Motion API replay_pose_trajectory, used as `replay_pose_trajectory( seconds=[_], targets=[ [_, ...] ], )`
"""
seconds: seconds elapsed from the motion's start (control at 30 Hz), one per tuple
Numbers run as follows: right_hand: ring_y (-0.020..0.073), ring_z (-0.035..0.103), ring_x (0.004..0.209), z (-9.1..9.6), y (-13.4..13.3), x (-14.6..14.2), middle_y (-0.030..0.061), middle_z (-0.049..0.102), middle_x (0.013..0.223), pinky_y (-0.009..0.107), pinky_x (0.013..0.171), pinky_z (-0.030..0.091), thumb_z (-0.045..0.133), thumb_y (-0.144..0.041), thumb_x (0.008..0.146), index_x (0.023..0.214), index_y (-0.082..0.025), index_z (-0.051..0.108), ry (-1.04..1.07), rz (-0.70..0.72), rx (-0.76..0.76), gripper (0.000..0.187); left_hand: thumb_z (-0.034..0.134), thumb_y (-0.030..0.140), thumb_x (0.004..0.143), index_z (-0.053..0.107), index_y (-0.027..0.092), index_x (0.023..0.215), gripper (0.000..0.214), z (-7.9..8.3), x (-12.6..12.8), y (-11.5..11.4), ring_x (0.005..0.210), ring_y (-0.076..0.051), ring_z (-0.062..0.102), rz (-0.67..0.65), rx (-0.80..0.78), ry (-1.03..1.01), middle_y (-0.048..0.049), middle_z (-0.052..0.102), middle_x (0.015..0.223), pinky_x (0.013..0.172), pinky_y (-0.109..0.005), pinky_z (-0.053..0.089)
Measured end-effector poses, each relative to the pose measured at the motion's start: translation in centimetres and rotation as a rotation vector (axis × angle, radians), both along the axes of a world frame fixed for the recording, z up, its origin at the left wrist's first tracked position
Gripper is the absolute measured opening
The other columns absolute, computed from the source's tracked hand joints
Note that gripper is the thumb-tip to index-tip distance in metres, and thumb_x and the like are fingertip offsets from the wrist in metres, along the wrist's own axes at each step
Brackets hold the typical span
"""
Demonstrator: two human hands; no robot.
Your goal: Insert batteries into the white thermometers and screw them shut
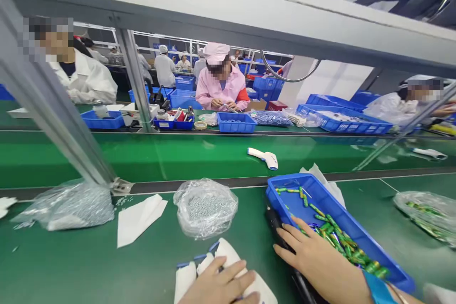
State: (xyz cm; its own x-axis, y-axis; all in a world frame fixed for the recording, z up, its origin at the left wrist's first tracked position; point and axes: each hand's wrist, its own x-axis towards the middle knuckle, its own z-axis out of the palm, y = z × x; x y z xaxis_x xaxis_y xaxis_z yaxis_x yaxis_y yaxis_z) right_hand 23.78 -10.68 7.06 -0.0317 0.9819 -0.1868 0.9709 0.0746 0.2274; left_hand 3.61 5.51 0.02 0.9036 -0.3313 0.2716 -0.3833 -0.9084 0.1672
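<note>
My left hand (219,285) lies at the bottom centre with fingers spread flat on a white handheld device (228,254) that has blue trim. My right hand (313,259) rests on the near left edge of a blue plastic tray (295,199), fingers stretched out and apart, touching a black object (276,223) beside the tray. Inside the tray lie several small green cylindrical parts (342,240), heaped toward the near right end. Neither hand grips anything.
A clear bag of small metal parts (204,206) sits just beyond my left hand, another bag (69,204) at far left, folded white paper (138,218) between them. A white thermometer gun (265,156) lies on the green conveyor belt (178,156). Workers sit across it behind blue bins (235,121).
</note>
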Motion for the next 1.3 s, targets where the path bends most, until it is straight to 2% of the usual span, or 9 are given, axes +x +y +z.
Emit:
replay_pose_trajectory(
  seconds=[0.17,0.3,0.4,0.6,0.67,0.73,0.9,1.1,1.3],
  targets=[
    [0.0355,0.05,0.115,-1.3,-0.8,-0.6,0.0147,0.051,0.127,0.06,0.087,0.045,0.052,-0.003,0.069,0.111,-0.021,0.06,-0.091,0.111,-0.137,0.047,0.034,0.025,0.098,0.054,0.02,0.117,0.028,1.8,-0.9,0.2,0.11,-0.026,0.06,0.012,0.142,-0.02,-0.006,0.059,0.127,0.086,-0.039,0.052],
    [0.0349,0.05,0.117,-1.1,-0.3,-1.2,0.0185,0.05,0.127,0.059,0.09,0.045,0.049,0.001,0.073,0.094,-0.013,0.064,-0.065,0.159,-0.204,0.03,0.037,0.046,0.095,0.05,0.021,0.125,0.041,1.5,-2.1,0.3,0.118,-0.029,0.053,0.048,0.019,0.065,-0.0083,0.053,0.134,0.092,-0.046,0.048],
    [0.0324,0.051,0.117,-0.5,0.3,-2.0,0.0192,0.052,0.126,0.053,0.092,0.046,0.048,0.0,0.074,0.099,-0.012,0.063,-0.011,0.183,-0.248,0.031,0.04,0.049,0.093,0.048,0.021,0.129,0.047,1.8,-2.8,0.4,0.124,-0.03,0.048,0.093,-0.069,0.097,-0.0082,0.05,0.137,0.096,-0.05,0.044],
    [0.027,0.055,0.111,2.1,1.0,-3.2,0.0135,0.06,0.113,0.046,0.099,0.043,0.045,-0.005,0.07,0.113,-0.016,0.058,0.15,0.251,-0.207,0.046,0.044,0.034,0.094,0.049,0.015,0.129,0.04,6.2,-3.9,0.1,0.127,-0.029,0.044,0.145,-0.056,0.257,-0.0086,0.047,0.138,0.1,-0.049,0.042],
    [0.0234,0.056,0.111,2.1,0.5,-2.9,0.0115,0.06,0.116,0.041,0.103,0.041,0.044,-0.006,0.071,0.118,-0.017,0.056,0.181,0.275,-0.041,0.049,0.042,0.034,0.095,0.048,0.014,0.13,0.04,6.9,-3.8,0.1,0.128,-0.029,0.043,0.149,-0.046,0.279,-0.0086,0.046,0.139,0.1,-0.049,0.041],
    [0.021,0.054,0.114,1.2,-0.3,-2.5,0.0091,0.058,0.12,0.035,0.104,0.041,0.046,-0.009,0.077,0.124,-0.019,0.051,0.25,0.243,0.284,0.049,0.041,0.034,0.095,0.047,0.014,0.131,0.041,6.9,-3.5,0.2,0.129,-0.03,0.041,0.152,-0.039,0.29,-0.009,0.044,0.141,0.1,-0.05,0.041],
    [0.023,0.057,0.109,-0.5,0.4,-3.5,0.009,0.057,0.12,0.035,0.091,0.051,0.057,-0.021,0.084,0.128,-0.023,0.046,0.811,-0.084,0.986,0.046,0.041,0.033,0.095,0.048,0.014,0.131,0.042,5.6,-2.6,-0.1,0.126,-0.034,0.043,0.163,-0.037,0.27,-0.012,0.045,0.14,0.098,-0.051,0.041],
    [0.0158,0.06,0.092,5.2,8.1,-7.0,-0.0003,0.053,0.119,0.033,0.088,0.05,0.066,-0.042,0.082,0.115,-0.032,0.056,1.616,0.084,1.662,0.035,0.046,0.036,0.091,0.059,0.018,0.116,0.033,2.6,-1.5,-1.0,0.114,-0.03,0.055,0.258,-0.084,0.028,-0.0107,0.061,0.124,0.094,-0.046,0.041],
    [0.0098,0.058,0.07,9.1,11.2,-7.0,-0.007,0.059,0.097,0.022,0.067,0.053,0.075,-0.056,0.063,0.093,-0.033,0.063,1.781,0.109,2.023,0.04,0.047,0.016,0.087,0.066,0.019,0.083,0.019,1.6,1.7,5.1,0.086,-0.022,0.058,0.725,-0.221,-0.018,-0.0065,0.065,0.087,0.076,-0.036,0.043]
  ],
)
